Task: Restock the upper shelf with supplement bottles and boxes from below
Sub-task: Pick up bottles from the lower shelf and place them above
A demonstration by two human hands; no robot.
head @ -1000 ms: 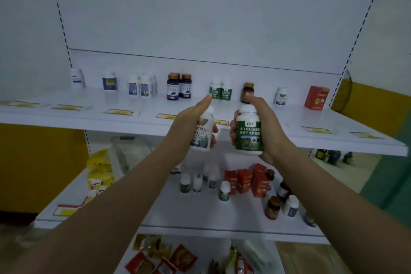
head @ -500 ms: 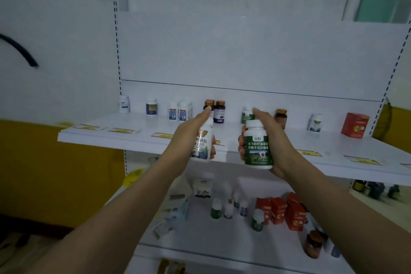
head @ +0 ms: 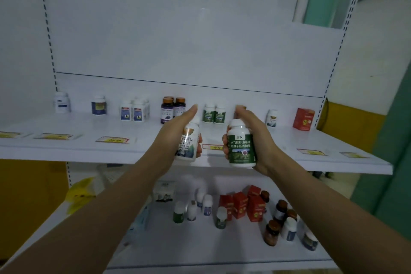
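We hold 2 bottles upright before the upper shelf (head: 66,151): our left hand (head: 175,135) grips a white bottle (head: 189,140), our right hand (head: 253,140) grips a green-labelled bottle (head: 241,143).

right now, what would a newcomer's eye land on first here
The two hands mid-frame: the left hand grips a white bottle and the right hand a green-labelled bottle, both held in front of the upper shelf. Next, the red boxes clustered on the lower shelf, right of centre, and a lone red box at the upper level's far right.
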